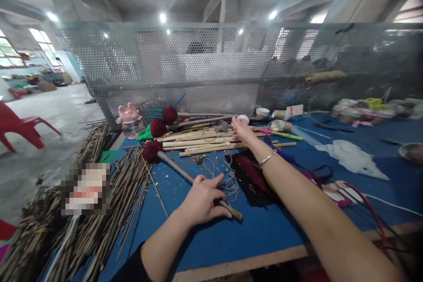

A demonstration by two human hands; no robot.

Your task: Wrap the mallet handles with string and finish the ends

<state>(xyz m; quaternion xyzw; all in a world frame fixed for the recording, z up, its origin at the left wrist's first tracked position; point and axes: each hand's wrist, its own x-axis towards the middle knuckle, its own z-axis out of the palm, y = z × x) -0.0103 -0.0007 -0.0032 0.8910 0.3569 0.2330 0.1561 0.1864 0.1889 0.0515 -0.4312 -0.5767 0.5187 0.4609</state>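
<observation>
Left hand (206,200): clamped on a grey-wrapped stick (176,168) on the blue table (205,246). Beyond that stick, right hand (243,131): fingers bent at the wooden rods (201,142); grip cannot be determined.

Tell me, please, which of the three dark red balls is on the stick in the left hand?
The front dark red ball: its grey-wrapped stick runs to the left hand; the other two sit behind, nearer the perforated screen.
</observation>
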